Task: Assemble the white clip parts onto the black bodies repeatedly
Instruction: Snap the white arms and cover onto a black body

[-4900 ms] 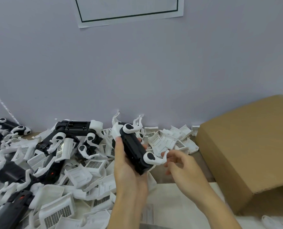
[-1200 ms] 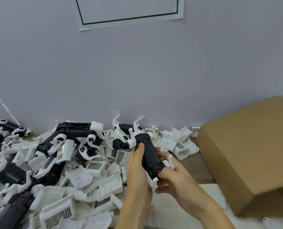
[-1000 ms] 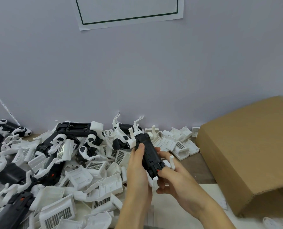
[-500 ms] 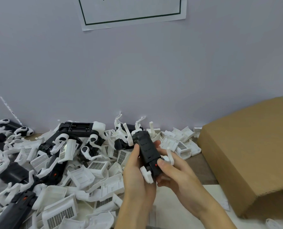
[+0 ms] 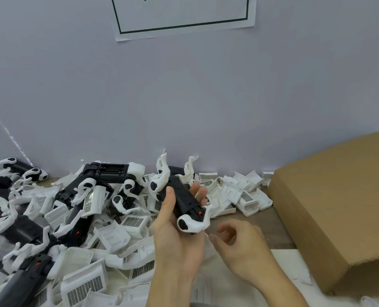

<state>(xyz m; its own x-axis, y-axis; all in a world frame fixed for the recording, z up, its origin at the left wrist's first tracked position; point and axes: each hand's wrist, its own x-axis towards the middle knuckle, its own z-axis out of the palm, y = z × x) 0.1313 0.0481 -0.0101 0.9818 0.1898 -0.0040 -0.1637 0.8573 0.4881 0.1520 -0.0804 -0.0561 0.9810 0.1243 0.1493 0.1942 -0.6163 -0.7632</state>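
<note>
While the long black plastic body (image 5: 183, 197) with a white curved clip part (image 5: 192, 222) at its near end lies gripped in the left hand (image 5: 177, 235) above the worktop (image 5: 259, 231), the right hand (image 5: 239, 247) hovers just right, fingers loosely curled, empty. A heap of white and black plastic parts (image 5: 69, 222) lies left; a brown cardboard box (image 5: 339, 204) right.

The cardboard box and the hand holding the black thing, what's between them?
In the head view, loose white clip parts lie between the cardboard box and the left hand holding the black body.
</note>
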